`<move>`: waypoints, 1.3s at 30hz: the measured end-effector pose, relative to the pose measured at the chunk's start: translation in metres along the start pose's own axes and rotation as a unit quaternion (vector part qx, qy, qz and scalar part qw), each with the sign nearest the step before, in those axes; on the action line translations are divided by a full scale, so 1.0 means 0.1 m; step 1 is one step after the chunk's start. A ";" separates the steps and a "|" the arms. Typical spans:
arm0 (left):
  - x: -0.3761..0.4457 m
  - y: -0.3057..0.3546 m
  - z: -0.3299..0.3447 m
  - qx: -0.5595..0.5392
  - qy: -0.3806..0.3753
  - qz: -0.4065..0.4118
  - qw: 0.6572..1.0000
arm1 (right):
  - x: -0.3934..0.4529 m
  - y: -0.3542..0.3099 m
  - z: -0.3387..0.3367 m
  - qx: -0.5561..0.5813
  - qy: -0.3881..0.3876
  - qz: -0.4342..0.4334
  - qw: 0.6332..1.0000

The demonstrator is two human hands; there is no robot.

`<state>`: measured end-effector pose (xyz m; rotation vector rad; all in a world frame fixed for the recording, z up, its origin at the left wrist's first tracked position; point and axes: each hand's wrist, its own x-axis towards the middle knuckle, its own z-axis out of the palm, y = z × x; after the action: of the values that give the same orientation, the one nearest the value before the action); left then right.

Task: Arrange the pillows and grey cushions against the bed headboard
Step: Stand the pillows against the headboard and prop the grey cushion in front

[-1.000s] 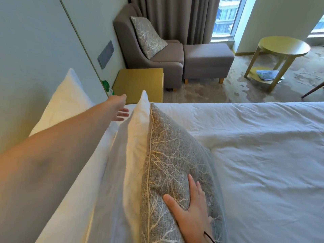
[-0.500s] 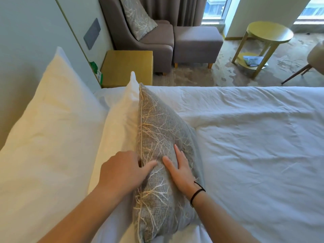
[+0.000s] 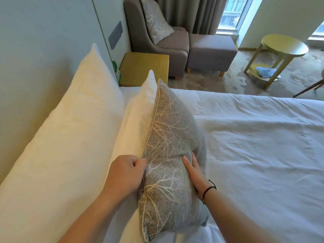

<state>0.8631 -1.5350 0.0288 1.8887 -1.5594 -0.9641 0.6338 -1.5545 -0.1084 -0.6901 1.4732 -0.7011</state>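
The left hand (image 3: pixel 125 172) pinches the piped top edge of the grey cushion (image 3: pixel 168 155). The right hand (image 3: pixel 194 170) lies flat and open on its front face, the cushion standing between the two hands.

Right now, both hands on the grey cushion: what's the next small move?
Probably press the grey cushion back against the front pillow. The left hand pinches its top edge, the right hand lies flat on its face, and it stands nearly upright.

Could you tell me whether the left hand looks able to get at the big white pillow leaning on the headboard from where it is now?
Probably yes. The left hand pinches the grey cushion edge, and the big white pillow lies just beside it on the left, with nothing between but the smaller white pillow.
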 end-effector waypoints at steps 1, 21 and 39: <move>-0.02 0.01 -0.14 -0.005 0.019 0.011 1.000 | 0.00 -0.05 0.13 0.020 -0.023 -0.006 1.000; -1.03 -0.61 -0.20 0.222 0.052 -0.022 0.973 | -0.45 -0.42 0.41 -0.029 0.049 -0.028 0.998; -2.44 -1.01 -0.30 0.182 0.022 -0.113 0.977 | -1.69 -0.27 0.94 -0.331 0.070 -0.163 0.927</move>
<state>0.9261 -1.2767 0.0207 2.3651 -1.6043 -0.7566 0.7309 -1.4414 0.0175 -1.4528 1.7606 -0.4955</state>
